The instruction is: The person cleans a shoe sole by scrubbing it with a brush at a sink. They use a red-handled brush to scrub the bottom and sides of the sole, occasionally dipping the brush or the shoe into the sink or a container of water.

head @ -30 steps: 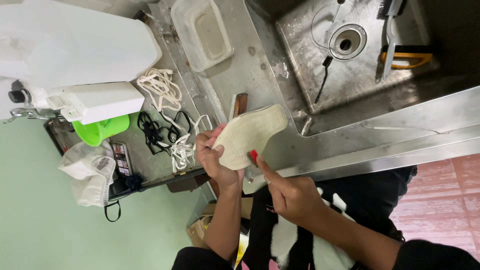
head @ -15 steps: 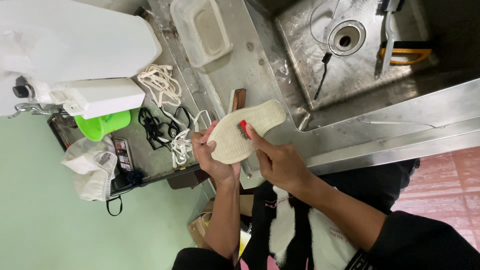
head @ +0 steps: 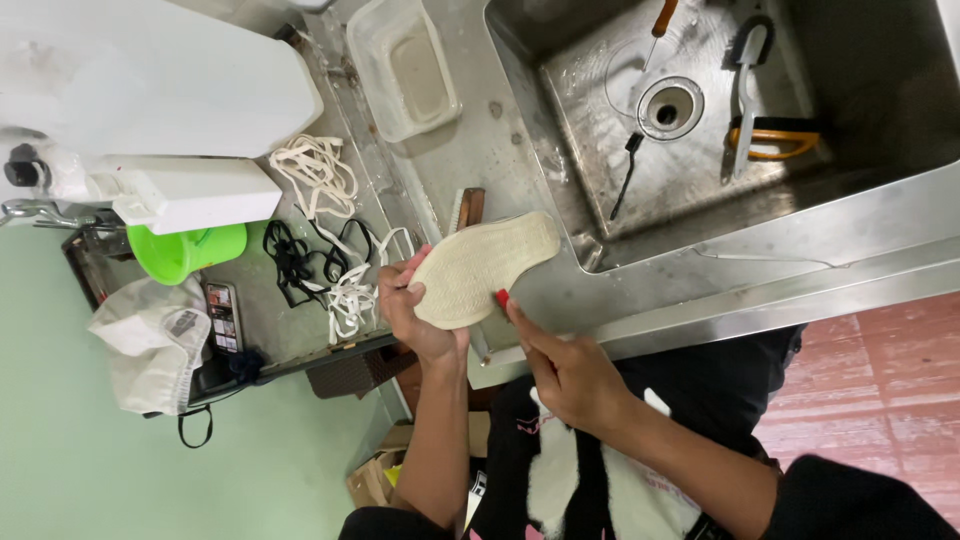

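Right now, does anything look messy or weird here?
Yes. White laces and black laces lie tangled on the counter, and tools lie loose in the sink.

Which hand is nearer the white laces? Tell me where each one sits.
Left. The left hand grips the insole right beside the white laces. The right hand touches the insole's far edge, away from them.

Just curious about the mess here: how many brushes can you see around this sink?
3. Two lie in the sink: a white-handled brush and a thin black brush near the drain. A wooden brush lies on the counter above the insole. Others may be hidden.
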